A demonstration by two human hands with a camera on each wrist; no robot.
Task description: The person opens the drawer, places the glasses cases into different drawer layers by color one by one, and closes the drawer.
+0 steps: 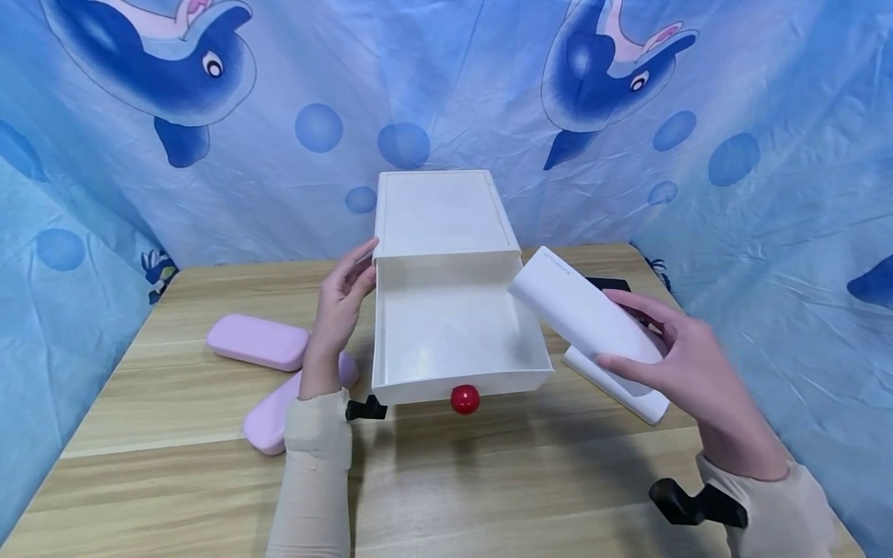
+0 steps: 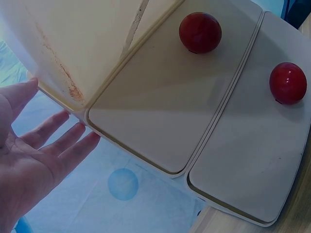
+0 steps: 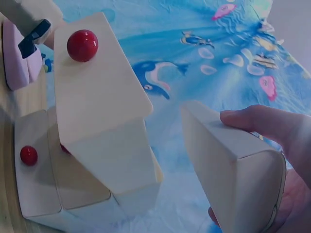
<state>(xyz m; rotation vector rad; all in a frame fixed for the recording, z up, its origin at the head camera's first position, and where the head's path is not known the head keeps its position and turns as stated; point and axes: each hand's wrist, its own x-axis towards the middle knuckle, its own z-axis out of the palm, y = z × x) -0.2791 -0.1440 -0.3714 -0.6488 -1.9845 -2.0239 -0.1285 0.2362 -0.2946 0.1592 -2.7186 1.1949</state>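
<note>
A white drawer unit (image 1: 436, 211) stands at the middle of the table, its top drawer (image 1: 418, 384) pulled out and bare inside. My left hand (image 1: 339, 306) touches the unit's left side with fingers spread, fingertips along its edge in the left wrist view. In my right hand (image 1: 694, 364) I grip a white glasses case (image 1: 586, 310), thumb on one side and fingers on the other. The case is raised and tilted, its far end beside the drawer's right wall. Beneath it a second white case (image 1: 650, 407) lies on the table.
Two lilac glasses cases (image 1: 254, 341) lie left of the unit, one partly behind my left forearm. Something black (image 1: 612, 284) sits behind my right hand. The drawers carry red knobs (image 1: 465, 399). A blue dolphin-print cloth (image 1: 446, 93) hangs behind and beside the table.
</note>
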